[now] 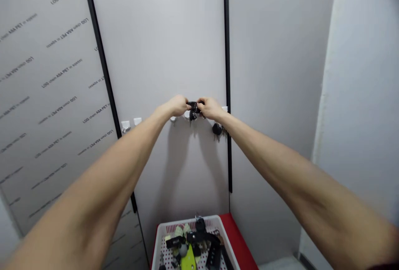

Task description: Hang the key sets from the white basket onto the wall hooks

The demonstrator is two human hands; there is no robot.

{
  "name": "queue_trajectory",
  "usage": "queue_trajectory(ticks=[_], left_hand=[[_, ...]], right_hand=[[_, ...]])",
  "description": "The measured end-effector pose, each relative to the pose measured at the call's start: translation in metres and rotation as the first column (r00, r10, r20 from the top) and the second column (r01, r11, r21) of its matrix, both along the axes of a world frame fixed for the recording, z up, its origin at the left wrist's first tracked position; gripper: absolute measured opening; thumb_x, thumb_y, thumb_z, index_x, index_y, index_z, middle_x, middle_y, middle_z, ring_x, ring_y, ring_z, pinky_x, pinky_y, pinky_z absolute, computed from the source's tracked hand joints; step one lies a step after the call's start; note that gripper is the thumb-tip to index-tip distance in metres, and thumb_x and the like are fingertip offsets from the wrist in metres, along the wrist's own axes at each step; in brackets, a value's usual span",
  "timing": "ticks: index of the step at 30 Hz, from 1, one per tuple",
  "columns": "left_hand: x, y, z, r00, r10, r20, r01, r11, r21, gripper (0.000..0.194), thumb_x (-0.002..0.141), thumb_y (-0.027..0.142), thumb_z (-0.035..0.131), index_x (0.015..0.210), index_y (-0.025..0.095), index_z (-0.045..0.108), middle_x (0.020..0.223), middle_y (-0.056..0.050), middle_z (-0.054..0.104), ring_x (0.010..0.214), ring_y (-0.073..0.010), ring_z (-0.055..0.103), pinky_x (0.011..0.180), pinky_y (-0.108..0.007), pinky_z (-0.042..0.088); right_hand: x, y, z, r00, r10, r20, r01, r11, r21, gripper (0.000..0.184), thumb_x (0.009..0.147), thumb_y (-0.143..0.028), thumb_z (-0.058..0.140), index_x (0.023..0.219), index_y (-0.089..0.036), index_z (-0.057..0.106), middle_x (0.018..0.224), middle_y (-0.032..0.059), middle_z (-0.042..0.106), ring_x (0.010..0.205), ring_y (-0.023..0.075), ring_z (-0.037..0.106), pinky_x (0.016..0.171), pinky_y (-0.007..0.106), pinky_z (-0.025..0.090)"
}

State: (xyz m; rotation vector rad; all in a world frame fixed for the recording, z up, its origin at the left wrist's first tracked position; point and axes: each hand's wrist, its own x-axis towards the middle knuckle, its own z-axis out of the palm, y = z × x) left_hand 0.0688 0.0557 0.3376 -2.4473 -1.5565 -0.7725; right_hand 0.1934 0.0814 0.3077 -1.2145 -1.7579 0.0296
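Observation:
Both arms reach out to a grey cabinet door (pixel 174 45). My left hand (pixel 178 105) and my right hand (pixel 210 108) are closed together on a black key bunch (pixel 193 109) held against the door, at a row of small white hooks. One key dangles below the bunch. Just under my right wrist another dark key bunch (pixel 217 129) hangs from a hook. Two bare white hooks (pixel 131 123) sit further left on the door.
A white perforated basket (pixel 162 232) with several keys, black fobs and a yellow-green tag stands below on a red surface (pixel 238 241). Black vertical handles (pixel 227 91) run down the doors. A film-covered panel is at left, a plain wall at right.

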Motion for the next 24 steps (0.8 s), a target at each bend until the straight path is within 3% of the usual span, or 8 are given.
queue_trajectory(ticks=[3, 5, 11, 14, 17, 20, 22, 24], left_hand=[[-0.005, -0.016, -0.005, 0.993, -0.121, -0.017, 0.119, 0.99, -0.08, 0.026, 0.065, 0.03, 0.038, 0.073, 0.011, 0.054, 0.057, -0.001, 0.051, 0.05, -0.0076, 0.042, 0.048, -0.018, 0.03], [-0.01, -0.025, -0.028, 0.975, -0.219, -0.029, 0.21, 0.958, -0.193, 0.027, 0.065, 0.03, 0.037, 0.074, 0.012, 0.054, 0.06, -0.001, 0.052, 0.05, -0.0073, 0.042, 0.048, -0.017, 0.03], [-0.023, -0.046, -0.168, 0.923, -0.375, -0.089, 0.276, 0.804, -0.526, 0.025, 0.064, 0.026, 0.035, 0.069, 0.011, 0.055, 0.053, 0.001, 0.049, 0.048, -0.007, 0.037, 0.044, -0.016, 0.027], [-0.025, -0.048, -0.224, 0.933, -0.351, -0.077, 0.233, 0.756, -0.611, 0.024, 0.062, 0.022, 0.035, 0.07, 0.012, 0.056, 0.057, 0.0, 0.052, 0.051, -0.0082, 0.04, 0.045, -0.017, 0.029], [-0.02, -0.039, -0.235, 0.962, -0.274, -0.001, 0.219, 0.769, -0.601, 0.025, 0.059, 0.022, 0.041, 0.078, 0.012, 0.055, 0.068, -0.002, 0.056, 0.06, -0.011, 0.046, 0.052, -0.019, 0.034], [-0.002, -0.021, -0.205, 0.962, -0.197, 0.191, 0.264, 0.854, -0.449, 0.033, 0.058, 0.023, 0.046, 0.088, 0.009, 0.05, 0.083, -0.007, 0.055, 0.071, -0.0131, 0.048, 0.063, -0.021, 0.036], [0.018, -0.005, -0.175, 0.919, -0.156, 0.362, 0.281, 0.903, -0.324, 0.037, 0.06, 0.023, 0.046, 0.093, 0.008, 0.047, 0.089, -0.01, 0.053, 0.075, -0.013, 0.048, 0.067, -0.021, 0.036], [0.044, 0.01, -0.149, 0.846, -0.066, 0.528, 0.234, 0.937, -0.259, 0.04, 0.062, 0.025, 0.045, 0.099, 0.009, 0.042, 0.092, -0.011, 0.051, 0.076, -0.0127, 0.049, 0.065, -0.021, 0.037]], right_hand=[[0.002, -0.012, -0.015, 0.986, 0.134, -0.099, -0.137, 0.99, -0.022, 0.016, 0.067, -0.015, 0.035, 0.075, -0.014, 0.049, 0.06, 0.0004, 0.052, 0.041, 0.0049, 0.047, 0.039, 0.015, 0.035], [0.005, -0.024, -0.044, 0.966, 0.237, -0.105, -0.246, 0.966, -0.085, 0.016, 0.066, -0.015, 0.035, 0.073, -0.014, 0.049, 0.056, -0.0006, 0.051, 0.04, 0.0048, 0.046, 0.037, 0.014, 0.034], [0.001, -0.059, -0.196, 0.918, 0.383, -0.101, -0.378, 0.768, -0.517, 0.022, 0.063, -0.011, 0.032, 0.074, -0.012, 0.052, 0.047, -0.0022, 0.048, 0.038, 0.0049, 0.042, 0.037, 0.015, 0.032], [-0.001, -0.066, -0.242, 0.92, 0.39, -0.051, -0.338, 0.719, -0.608, 0.024, 0.059, -0.009, 0.035, 0.073, -0.012, 0.054, 0.053, -0.0011, 0.052, 0.043, 0.0055, 0.044, 0.04, 0.015, 0.033], [0.012, -0.06, -0.231, 0.925, 0.381, -0.016, -0.332, 0.784, -0.525, 0.025, 0.055, -0.009, 0.04, 0.075, -0.012, 0.055, 0.067, 0.0018, 0.057, 0.057, 0.0082, 0.048, 0.054, 0.018, 0.038], [0.039, -0.045, -0.177, 0.99, 0.063, -0.129, -0.086, 0.979, -0.185, 0.028, 0.059, -0.014, 0.04, 0.084, -0.013, 0.052, 0.083, 0.0052, 0.056, 0.073, 0.0109, 0.049, 0.068, 0.023, 0.036], [0.056, -0.032, -0.139, 0.956, -0.179, -0.234, 0.189, 0.982, 0.02, 0.027, 0.062, -0.021, 0.04, 0.087, -0.015, 0.051, 0.088, 0.0054, 0.054, 0.077, 0.0127, 0.048, 0.07, 0.026, 0.035], [0.069, -0.02, -0.113, 0.909, -0.322, -0.264, 0.347, 0.937, 0.051, 0.029, 0.062, -0.028, 0.042, 0.088, -0.017, 0.049, 0.086, 0.0056, 0.054, 0.075, 0.0138, 0.048, 0.068, 0.027, 0.036]])
